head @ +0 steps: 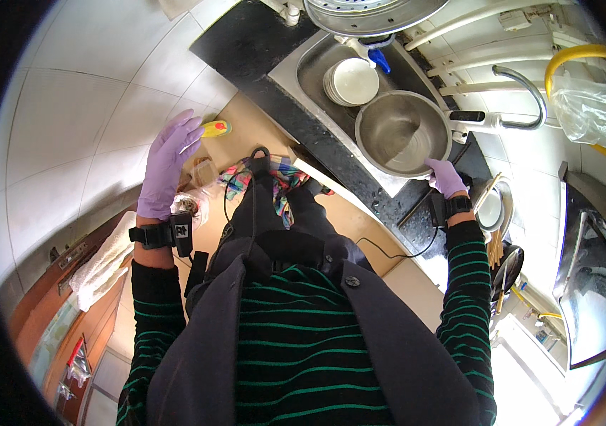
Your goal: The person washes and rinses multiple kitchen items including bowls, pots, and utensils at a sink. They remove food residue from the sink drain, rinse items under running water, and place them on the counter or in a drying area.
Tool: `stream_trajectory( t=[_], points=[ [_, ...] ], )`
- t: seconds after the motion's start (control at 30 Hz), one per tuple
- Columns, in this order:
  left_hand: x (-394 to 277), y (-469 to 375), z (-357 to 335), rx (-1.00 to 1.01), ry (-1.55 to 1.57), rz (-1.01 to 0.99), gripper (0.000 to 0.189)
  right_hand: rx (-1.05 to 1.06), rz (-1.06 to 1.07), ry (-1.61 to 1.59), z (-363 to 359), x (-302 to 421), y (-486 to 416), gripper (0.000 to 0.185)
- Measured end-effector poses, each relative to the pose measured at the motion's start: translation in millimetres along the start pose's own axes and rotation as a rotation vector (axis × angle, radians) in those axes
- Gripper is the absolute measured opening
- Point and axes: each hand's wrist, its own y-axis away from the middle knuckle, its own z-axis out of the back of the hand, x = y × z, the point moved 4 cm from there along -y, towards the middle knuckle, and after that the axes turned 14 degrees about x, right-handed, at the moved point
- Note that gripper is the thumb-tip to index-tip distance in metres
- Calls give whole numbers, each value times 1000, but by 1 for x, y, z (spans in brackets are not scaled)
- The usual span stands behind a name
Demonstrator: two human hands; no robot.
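Purple gloves cover both hands. My left hand [167, 160] is raised at the left, apart from the counter. Its fingers hold a yellow bottle [216, 129] with a red mark; one end of the bottle is hidden behind the fingers. With my right hand [446, 177] I grip the near right rim of a round stainless steel basin [388, 125]. This basin overlaps the near right part of the metal sink [313, 98]. A stack of white bowls [355, 81] stands in the sink beside it. Whether the basin holds water I cannot tell.
A white faucet [481, 121] with a curved metal spout rises behind the basin. A steel steamer tray [375, 16] and a blue-and-white handled tool [377, 59] are at the far end. Dark wet counter [329, 141] borders the sink. Chopsticks [494, 247] and pans lie right.
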Motion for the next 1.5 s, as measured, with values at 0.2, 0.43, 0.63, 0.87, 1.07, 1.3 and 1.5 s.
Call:
stream_trajectory(
  t=[0.2,0.43,0.63,0.87,1.07,1.3,1.5],
  points=[
    [3,1,6,-42,13,19,40,-28,-15,-112,-2,15,13,18],
    [2,0,8,-38,21,7,39,-124,-41,-516,-4,13,20,21],
    [5,-3,11,-24,43,-4,40,-38,79,60,4,20,16,33],
    [11,1,22,-45,99,-15,38,-7,-177,-396,6,21,9,30],
    [15,5,29,-83,123,-1,38,-22,-88,-188,14,39,12,29],
    [21,8,39,-104,118,32,41,-45,-41,-446,14,49,9,22],
    [24,10,48,-102,158,3,40,-60,-215,-342,21,47,7,25]
  ],
)
